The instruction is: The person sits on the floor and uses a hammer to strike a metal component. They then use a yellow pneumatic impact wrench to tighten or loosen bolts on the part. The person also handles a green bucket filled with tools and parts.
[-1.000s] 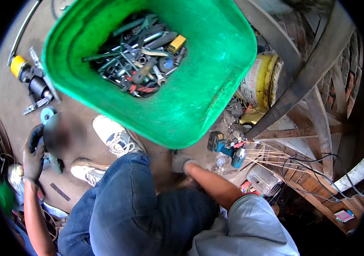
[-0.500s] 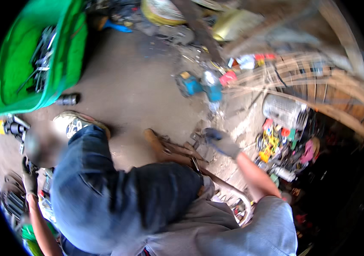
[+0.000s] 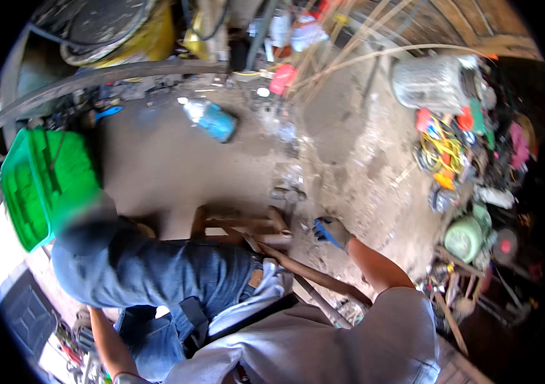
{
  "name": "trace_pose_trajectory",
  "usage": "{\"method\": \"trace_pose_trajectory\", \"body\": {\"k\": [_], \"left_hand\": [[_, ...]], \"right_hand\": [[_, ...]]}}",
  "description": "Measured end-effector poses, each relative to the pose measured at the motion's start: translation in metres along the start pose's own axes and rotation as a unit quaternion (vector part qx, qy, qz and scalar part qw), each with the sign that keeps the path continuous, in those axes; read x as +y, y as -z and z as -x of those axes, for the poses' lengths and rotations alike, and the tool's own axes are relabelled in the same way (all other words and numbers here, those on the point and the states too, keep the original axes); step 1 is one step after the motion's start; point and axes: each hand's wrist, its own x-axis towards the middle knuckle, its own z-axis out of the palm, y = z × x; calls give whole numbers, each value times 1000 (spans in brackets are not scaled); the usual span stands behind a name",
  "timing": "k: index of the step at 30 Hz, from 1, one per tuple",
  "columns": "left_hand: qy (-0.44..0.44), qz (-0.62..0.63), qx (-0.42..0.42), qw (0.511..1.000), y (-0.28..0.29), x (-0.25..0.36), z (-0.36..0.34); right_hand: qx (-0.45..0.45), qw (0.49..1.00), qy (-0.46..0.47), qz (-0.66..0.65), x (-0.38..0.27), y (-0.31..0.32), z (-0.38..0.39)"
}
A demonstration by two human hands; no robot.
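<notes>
Near right hand (image 3: pixel 335 231) — brown frame (image 3: pixel 311 273), slim-barred

Glare whitens the lower left edge, apparently from daylight, while the far right sinks into near-black shadow. Blur softens the blue-and-clear bottle (image 3: pixel 219 123), and the fisheye stretches shapes toward its dark round rim.

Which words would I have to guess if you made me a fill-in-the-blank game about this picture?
1. The green bin is on the ____ side of the picture.
2. The hand in view, wearing a glove, is the person's ____ one.
3. The tangled cord is coloured ____.
4. The person's jeans are coloured ____.

Missing words: left; right; yellow; blue.
</notes>
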Motion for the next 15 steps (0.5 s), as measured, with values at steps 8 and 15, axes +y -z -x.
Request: {"method": "trace_pose_trajectory", "body": {"k": [8,15], "left_hand": [[60,-67,-16,996,-5,29,52],[76,81,26,993,-19,55,58]], "right_hand": [[-17,915,61,398,-40,-196,-93],[-204,797,193,535,-123,-436,-127]]}}
